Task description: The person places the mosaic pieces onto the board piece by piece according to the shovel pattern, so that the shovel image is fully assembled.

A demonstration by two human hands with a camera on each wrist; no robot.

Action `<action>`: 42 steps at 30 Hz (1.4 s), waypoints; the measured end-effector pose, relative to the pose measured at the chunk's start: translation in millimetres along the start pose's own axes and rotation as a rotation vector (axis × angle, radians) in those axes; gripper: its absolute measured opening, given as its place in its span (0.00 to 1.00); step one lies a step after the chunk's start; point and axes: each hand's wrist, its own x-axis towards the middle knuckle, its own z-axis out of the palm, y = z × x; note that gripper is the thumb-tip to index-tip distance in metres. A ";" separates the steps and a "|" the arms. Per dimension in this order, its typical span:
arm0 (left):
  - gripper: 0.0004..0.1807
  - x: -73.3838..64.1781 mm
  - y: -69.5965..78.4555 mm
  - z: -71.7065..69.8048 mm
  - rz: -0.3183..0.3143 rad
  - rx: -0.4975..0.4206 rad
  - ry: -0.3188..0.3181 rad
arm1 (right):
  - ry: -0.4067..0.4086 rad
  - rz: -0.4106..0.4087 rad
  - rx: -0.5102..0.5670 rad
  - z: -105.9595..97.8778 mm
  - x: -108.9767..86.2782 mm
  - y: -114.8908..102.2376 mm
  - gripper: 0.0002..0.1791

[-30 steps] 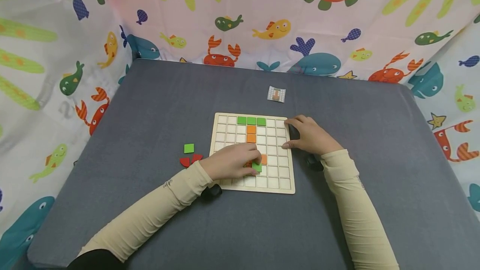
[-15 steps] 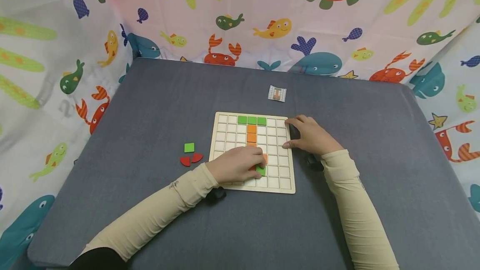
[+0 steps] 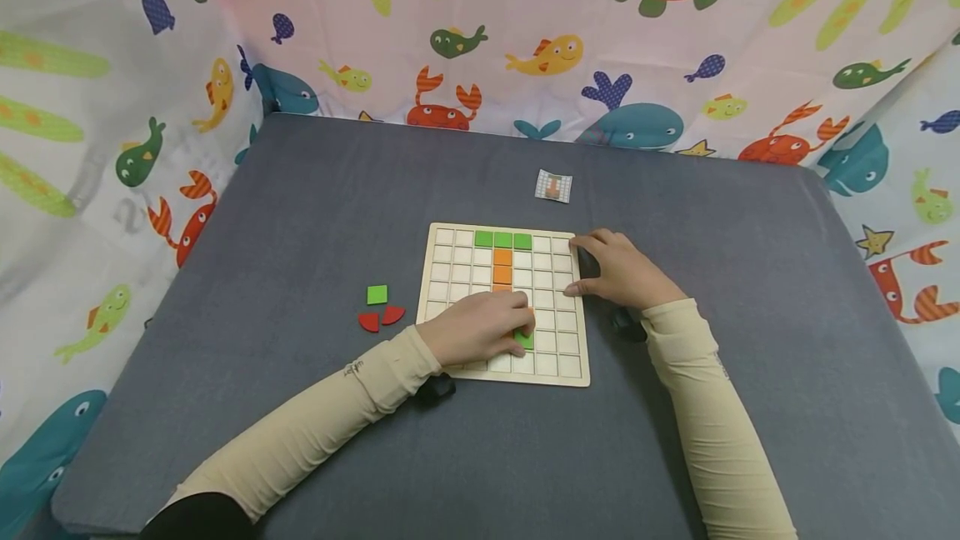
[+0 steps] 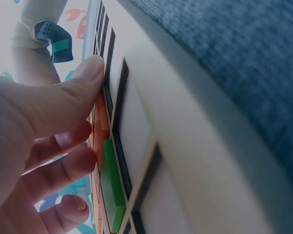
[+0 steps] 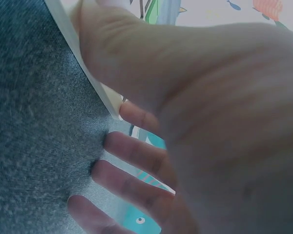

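Observation:
My left hand (image 3: 480, 325) reaches over the light wooden grid board (image 3: 585, 373), thumb and index finger pinching a green square tile (image 3: 524, 341) down at the board's lower middle. In the left wrist view another green tile (image 4: 112, 190) lies near the loosely curled other fingers, beside an orange tile (image 4: 102, 114). My right hand (image 3: 621, 270) rests at the board's right edge, thumb and index finger spread apart on it. Its other fingers touch the grey cloth in the right wrist view. A green row (image 3: 503, 240) tops an orange column (image 3: 502, 265), whose lower part my left hand hides.
Left of the board lie a loose green square tile (image 3: 377, 295) and two red quarter-round pieces (image 3: 368, 322). A small printed card (image 3: 553, 187) with a gridded pattern sits behind the board on the grey table (image 3: 337, 190). A patterned curtain hangs around it.
My left hand has shifted slightly right and towards me with the green tile, then almost stopped. My right hand stays at the board's edge.

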 end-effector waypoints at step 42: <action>0.19 -121.9 -73.2 -63.3 -0.450 0.006 0.085 | -0.014 -0.007 0.006 -1.1 -1.5 0.0 0.49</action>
